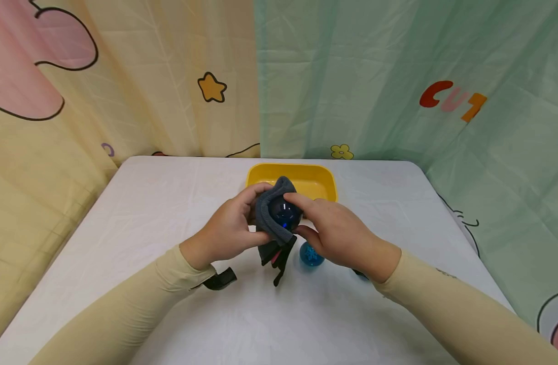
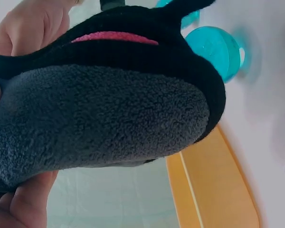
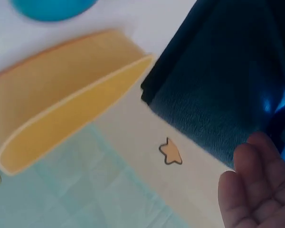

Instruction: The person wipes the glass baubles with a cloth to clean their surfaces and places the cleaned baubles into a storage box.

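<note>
The work is looking partway through: a dark blue ball [image 1: 283, 214] is sitting in the mouth of a gray fuzzy pouch [image 1: 264, 215], above the bench [image 1: 169, 197], and both hands are handling the pair. The left hand [image 1: 228, 223] is holding the pouch from its side, with its fingers curving behind the cloth and its thumb pressing the near side, so they are pinching the pouch. The right hand [image 1: 336, 228] is pinching the ball at the mouth, its forefinger lying over the top and its thumb lying lower down; how its other fingers are resting, I cannot tell from the head view.

The ball's front is showing while its back is hiding inside the pouch, so the fitting together is seeming well under way but not finished. Whether the ball is going in or coming out, a single moment is not telling. Black trim and a pink strip [image 2: 115, 37] are showing on the pouch in the left wrist view.

A turquoise ball [image 1: 312, 254] is resting loose on the bench just beside the pouch, apparently waiting its turn, and another turquoise thing [image 2: 192, 18] is partly showing behind the pouch. A yellow tray [image 1: 313, 177] is standing beyond the hands.
</note>
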The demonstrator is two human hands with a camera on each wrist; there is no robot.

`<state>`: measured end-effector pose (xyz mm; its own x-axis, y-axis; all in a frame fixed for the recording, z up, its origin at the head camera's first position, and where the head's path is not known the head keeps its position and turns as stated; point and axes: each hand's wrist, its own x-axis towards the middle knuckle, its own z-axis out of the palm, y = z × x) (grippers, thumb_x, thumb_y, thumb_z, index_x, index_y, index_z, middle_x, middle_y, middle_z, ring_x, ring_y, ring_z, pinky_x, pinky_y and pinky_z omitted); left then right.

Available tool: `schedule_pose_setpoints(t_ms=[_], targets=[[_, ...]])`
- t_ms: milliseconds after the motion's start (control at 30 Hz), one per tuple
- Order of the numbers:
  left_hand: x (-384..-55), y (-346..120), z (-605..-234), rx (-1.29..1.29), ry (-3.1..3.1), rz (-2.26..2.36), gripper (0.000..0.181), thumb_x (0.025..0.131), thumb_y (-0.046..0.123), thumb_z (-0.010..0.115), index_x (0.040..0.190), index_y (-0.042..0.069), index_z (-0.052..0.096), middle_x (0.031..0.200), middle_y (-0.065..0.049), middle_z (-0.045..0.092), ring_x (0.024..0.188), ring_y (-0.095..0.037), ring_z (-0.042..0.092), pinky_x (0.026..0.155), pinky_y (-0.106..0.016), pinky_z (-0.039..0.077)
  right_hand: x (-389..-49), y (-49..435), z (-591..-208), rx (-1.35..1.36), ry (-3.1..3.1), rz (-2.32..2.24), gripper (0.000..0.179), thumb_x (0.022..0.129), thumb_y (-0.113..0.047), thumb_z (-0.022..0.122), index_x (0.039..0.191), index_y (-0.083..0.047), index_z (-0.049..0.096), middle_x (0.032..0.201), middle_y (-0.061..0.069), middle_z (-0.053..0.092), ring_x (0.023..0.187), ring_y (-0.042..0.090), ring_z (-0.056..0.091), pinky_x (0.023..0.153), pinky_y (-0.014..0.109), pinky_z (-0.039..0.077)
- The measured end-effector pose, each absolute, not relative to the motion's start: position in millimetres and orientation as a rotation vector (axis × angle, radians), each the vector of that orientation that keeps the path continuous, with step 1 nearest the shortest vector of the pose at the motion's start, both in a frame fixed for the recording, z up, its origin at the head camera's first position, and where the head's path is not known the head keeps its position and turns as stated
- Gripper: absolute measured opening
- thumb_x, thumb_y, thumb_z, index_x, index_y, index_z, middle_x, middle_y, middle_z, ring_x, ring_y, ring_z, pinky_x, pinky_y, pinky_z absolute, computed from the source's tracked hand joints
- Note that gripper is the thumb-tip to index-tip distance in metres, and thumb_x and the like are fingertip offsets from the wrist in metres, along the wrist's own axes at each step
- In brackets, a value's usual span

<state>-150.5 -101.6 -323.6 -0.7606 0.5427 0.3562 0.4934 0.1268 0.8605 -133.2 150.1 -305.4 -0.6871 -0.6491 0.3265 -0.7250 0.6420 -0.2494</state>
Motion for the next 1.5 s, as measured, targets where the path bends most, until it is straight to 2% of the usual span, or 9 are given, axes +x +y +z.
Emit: schedule_pose_setpoints(t_ms=[100,233,467,700,800,1000,1267,1367,1500], targets=[[-149.4,-100.9,-323.1,1.079,2.315,1.747,0.078,0.084,-0.009,0.081,0.15,0.001,0.041,0.14,-0.02,0.064,0.111,-0.028,0.074,0.094,-0.031,0.063,-134.2,151.1,-305.1,1.115,-2.6,0.433,0.069,0.093,-0.02,0.082,0.152,-0.008,0.048,0.107,0.006,0.077,0.09,0.021,0.071,0.082,0.037,0.063],[-148.3,-100.1,-322.7,1.102,2.314,1.744,0.077,0.084,-0.009,0.081,0.15,0.001,0.042,0.138,-0.02,0.065,0.109,-0.027,0.075,0.093,-0.032,0.063,-133.8,151.1,-305.8,1.083,-2.701,0.666,0.07,0.096,-0.023,0.078,0.154,-0.005,0.043,0.114,0.007,0.077,0.095,0.019,0.072,0.084,0.036,0.064],[-149.1,-99.0,-324.6,1.072,2.324,1.724,0.076,0.084,-0.008,0.082,0.149,0.001,0.043,0.134,-0.019,0.067,0.104,-0.024,0.076,0.091,-0.031,0.064,-134.2,148.4,-309.3,0.975,-2.809,1.215,0.049,0.108,-0.022,0.062,0.15,-0.004,0.046,0.11,0.004,0.078,0.096,0.014,0.072,0.086,0.031,0.063],[-151.9,-101.1,-324.6,1.075,2.33,1.748,0.079,0.083,-0.008,0.083,0.15,-0.001,0.041,0.134,-0.019,0.068,0.107,-0.027,0.075,0.093,-0.031,0.063,-133.1,149.7,-306.9,1.1,-2.763,0.91,0.077,0.103,-0.019,0.069,0.163,-0.01,0.022,0.122,0.007,0.073,0.106,0.019,0.073,0.094,0.04,0.062],[-152.1,-101.6,-324.4,1.072,2.318,1.753,0.078,0.084,-0.009,0.082,0.15,-0.001,0.041,0.136,-0.02,0.067,0.109,-0.028,0.075,0.094,-0.031,0.063,-133.6,150.7,-305.0,1.132,-2.722,0.675,0.073,0.1,-0.016,0.073,0.16,-0.009,0.032,0.125,0.009,0.074,0.105,0.024,0.074,0.093,0.041,0.063],[-151.7,-100.3,-325.5,1.075,2.317,1.73,0.075,0.085,-0.007,0.081,0.149,0.001,0.042,0.137,-0.019,0.066,0.11,-0.027,0.075,0.095,-0.031,0.063,-135.9,152.4,-306.1,1.133,-2.59,0.431,0.07,0.092,-0.019,0.083,0.151,-0.006,0.049,0.106,0.006,0.077,0.088,0.02,0.07,0.081,0.036,0.063],[-151.3,-98.1,-326.7,1.065,2.328,1.721,0.075,0.086,-0.007,0.081,0.149,0.001,0.042,0.135,-0.019,0.067,0.108,-0.026,0.075,0.092,-0.031,0.063,-135.3,148.0,-310.5,0.945,-2.825,1.132,0.053,0.106,-0.022,0.065,0.15,-0.003,0.044,0.101,0.003,0.077,0.085,0.014,0.066,0.074,0.028,0.059],[-151.5,-98.6,-326.7,1.056,2.339,1.722,0.077,0.085,-0.007,0.082,0.149,0.001,0.042,0.134,-0.018,0.068,0.107,-0.026,0.076,0.092,-0.031,0.063,-134.7,146.7,-310.9,0.93,-2.812,1.21,0.051,0.108,-0.025,0.062,0.151,-0.004,0.045,0.104,0.002,0.076,0.089,0.012,0.066,0.08,0.029,0.06],[-152.2,-101.0,-325.8,1.063,2.332,1.741,0.079,0.084,-0.007,0.083,0.151,0.001,0.041,0.136,-0.018,0.068,0.111,-0.027,0.075,0.094,-0.031,0.063,-133.4,146.7,-308.0,1.013,-2.786,1.076,0.072,0.104,-0.023,0.068,0.161,-0.009,0.026,0.118,0.005,0.074,0.103,0.016,0.071,0.093,0.038,0.062]])
